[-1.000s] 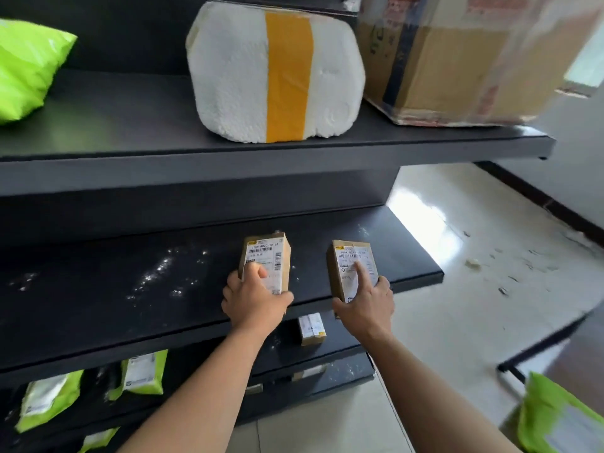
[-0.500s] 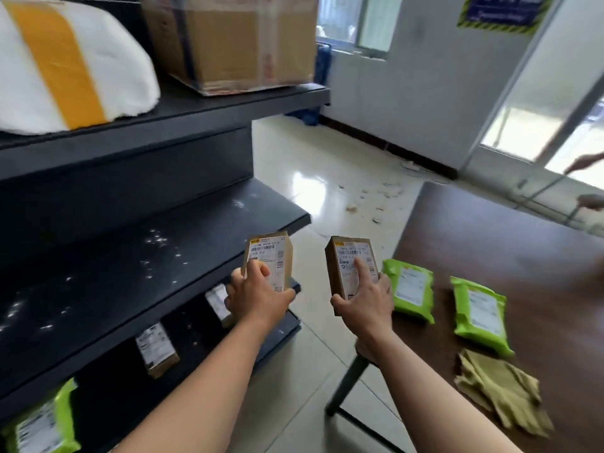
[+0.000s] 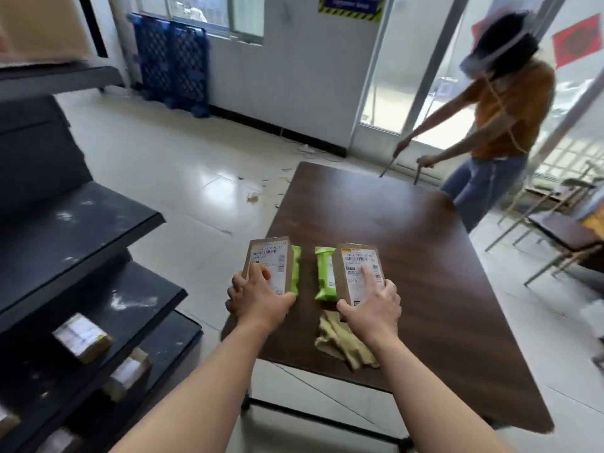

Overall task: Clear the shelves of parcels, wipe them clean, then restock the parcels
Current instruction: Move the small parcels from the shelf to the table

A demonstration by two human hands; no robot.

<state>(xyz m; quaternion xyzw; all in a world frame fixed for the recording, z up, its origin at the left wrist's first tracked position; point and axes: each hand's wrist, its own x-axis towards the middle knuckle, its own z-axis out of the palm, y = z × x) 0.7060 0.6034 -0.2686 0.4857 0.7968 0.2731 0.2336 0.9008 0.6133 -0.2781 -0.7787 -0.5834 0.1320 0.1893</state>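
My left hand [image 3: 258, 297] grips a small brown cardboard parcel [image 3: 273, 261] with a white label. My right hand [image 3: 371, 307] grips a second brown parcel [image 3: 354, 268], index finger lying on its label. Both parcels hang over the near left part of a dark wooden table [image 3: 425, 256]. Two green mailer bags [image 3: 323, 276] lie on the table, partly hidden behind the parcels. A crumpled yellow cloth [image 3: 340, 341] lies by the table's near edge, below my right hand. The dark dusty shelves [image 3: 75, 223] stand at the left, with brown parcels [image 3: 81, 336] on the lower levels.
Another person in an orange top [image 3: 500, 119] stands beyond the table's far right corner, holding thin poles. A folding chair [image 3: 562, 230] stands at the right. Blue pallets [image 3: 173, 60] lean on the far wall. Scraps litter the pale tiled floor [image 3: 202, 165].
Both hands lifted the two brown parcels off the middle shelf and carried them right, over the table. My view swung from the shelves to the table and room.
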